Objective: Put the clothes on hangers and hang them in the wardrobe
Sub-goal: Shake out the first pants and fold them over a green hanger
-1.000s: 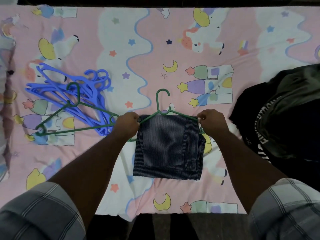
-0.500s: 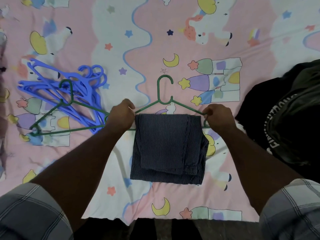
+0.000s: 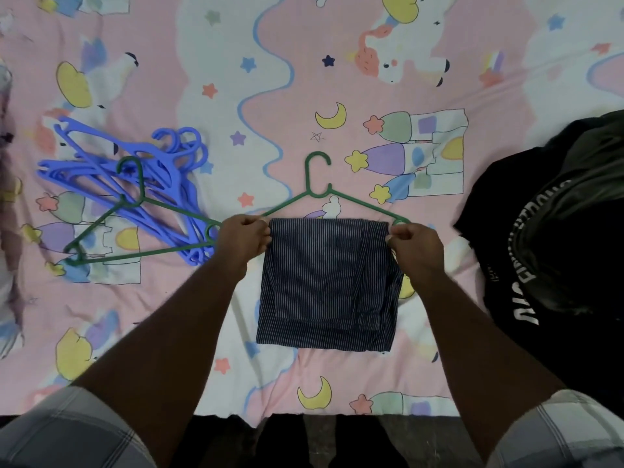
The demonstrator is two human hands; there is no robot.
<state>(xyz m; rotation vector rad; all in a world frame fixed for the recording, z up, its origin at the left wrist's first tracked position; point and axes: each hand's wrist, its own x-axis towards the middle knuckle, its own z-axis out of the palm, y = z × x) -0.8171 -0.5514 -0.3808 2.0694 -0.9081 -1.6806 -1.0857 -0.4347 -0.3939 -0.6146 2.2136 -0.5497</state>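
A folded dark blue pinstriped garment (image 3: 327, 285) is draped over the bar of a green hanger (image 3: 315, 179) lying on the bed, hook pointing away from me. My left hand (image 3: 241, 239) pinches the garment's upper left corner at the hanger's left end. My right hand (image 3: 413, 246) pinches the upper right corner at the hanger's right end. The hanger's bar is hidden under the cloth.
The bed has a pink cartoon-print sheet (image 3: 304, 79). A pile of blue hangers (image 3: 135, 184) with a second green hanger (image 3: 135, 211) on top lies at the left. A heap of black clothes (image 3: 553, 248) with white lettering lies at the right. The bed's near edge runs along the bottom.
The hanger with the garment has stayed between my hands; both hands have shifted slightly along the top fold. My view has tilted a little lower and closer over the bed.
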